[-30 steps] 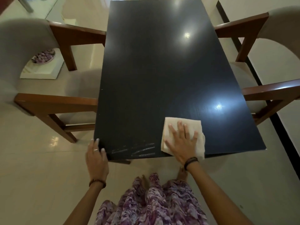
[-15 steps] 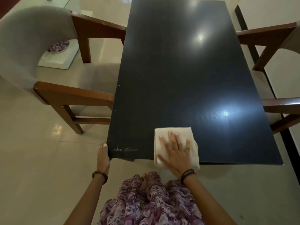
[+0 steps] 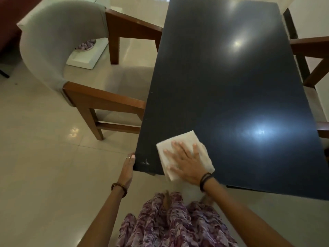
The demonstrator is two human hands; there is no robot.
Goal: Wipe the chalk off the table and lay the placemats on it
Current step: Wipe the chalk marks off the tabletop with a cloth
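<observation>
Your right hand (image 3: 187,163) lies flat, fingers spread, pressing the folded white cloth (image 3: 179,142) onto the dark surface (image 3: 231,86) at its near edge; this grip is open and clasps nothing. Your left hand (image 3: 128,166) rests against the near-left corner of the surface; how its fingers lie round the edge I cannot tell.

Change noted: a second ago several long chalk streaks ran between the corner and the cloth. The cloth has since travelled toward that corner, and only a small chalk mark (image 3: 146,162) remains, just beside the cloth on the corner side.

Assessment: wiping appears nearly complete; one further short pass toward the corner should take the remnant. No placemats are in view, so that step is not yet begun. A chair (image 3: 58,43) stands beside the surface's left edge.
</observation>
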